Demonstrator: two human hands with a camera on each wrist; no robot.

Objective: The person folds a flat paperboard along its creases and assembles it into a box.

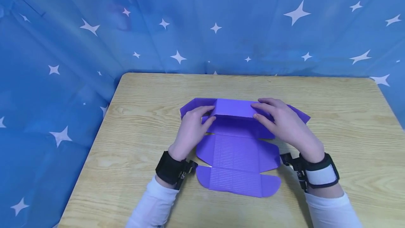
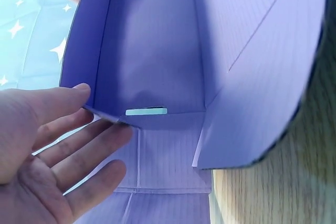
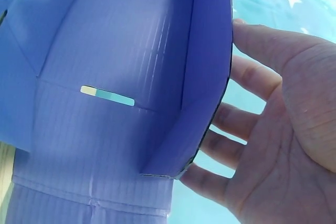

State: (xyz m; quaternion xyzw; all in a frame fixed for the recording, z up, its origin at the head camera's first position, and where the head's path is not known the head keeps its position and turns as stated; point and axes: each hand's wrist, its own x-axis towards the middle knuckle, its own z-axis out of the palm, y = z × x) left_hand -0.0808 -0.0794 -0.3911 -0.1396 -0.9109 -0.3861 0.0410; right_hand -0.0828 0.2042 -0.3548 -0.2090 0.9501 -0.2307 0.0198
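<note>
A purple cardboard box [image 1: 235,152], partly folded, lies on the wooden table. Its far end stands raised, with a narrow panel [image 1: 235,108] bent over at the top; its near part and side flaps lie flat. With thumb and fingers, my left hand [image 1: 191,127] holds the left end of the raised panel. My right hand [image 1: 286,124] holds the right end, its thumb on the near edge and its fingers on top and behind. Thin slots [image 2: 146,112] in the cardboard show in both wrist views, along the fold lines.
The pale wooden table [image 1: 136,143] extends around the box on every side. A blue cloth [image 1: 196,24] with white stars hangs behind the table and along its left side. Black straps [image 1: 172,168] circle both wrists.
</note>
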